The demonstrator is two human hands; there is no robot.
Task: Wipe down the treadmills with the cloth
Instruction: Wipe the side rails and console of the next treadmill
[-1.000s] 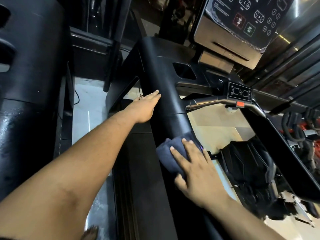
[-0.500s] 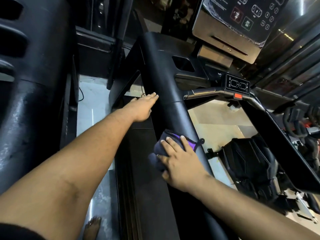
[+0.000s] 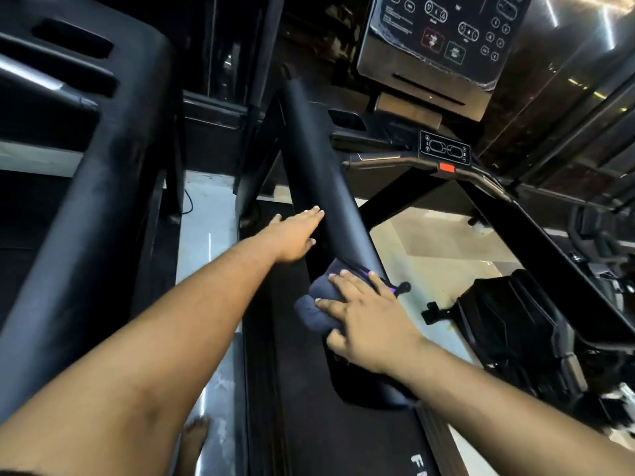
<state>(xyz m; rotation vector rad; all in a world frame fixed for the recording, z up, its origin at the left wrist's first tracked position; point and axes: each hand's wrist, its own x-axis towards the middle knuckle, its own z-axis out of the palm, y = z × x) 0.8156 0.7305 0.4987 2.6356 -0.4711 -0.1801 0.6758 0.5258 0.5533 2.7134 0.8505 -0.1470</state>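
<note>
Right hand (image 3: 369, 324) is flat on the dark blue cloth (image 3: 318, 304), fingers spread and nearly straight, pressing the bunched fabric against the lower stretch of the treadmill's black side handrail (image 3: 318, 173); a sliver of purple trim peeks out beside the fingertips. That grip is wide and open-palmed, a press rather than a pinch. Up the rail, the left hand (image 3: 295, 235) lies with straight fingers resting on the handrail's left flank, thumb out to the side, holding nothing. The two hands are near each other on the same rail, the left higher, the right lower with the cloth beneath it. Below them runs the black treadmill belt (image 3: 292, 389), with white lettering partly cut off at the bottom edge. Ahead, the console (image 3: 443, 46) stands tilted with its button panel under a glossy film, and below it a small control pad (image 3: 445, 151) sits above a red tab (image 3: 447, 168) on the crossbar. A second treadmill's dark frame (image 3: 103, 166) fills the left side, and a bare foot (image 3: 192, 444) shows on the pale floor (image 3: 206, 221).
</note>
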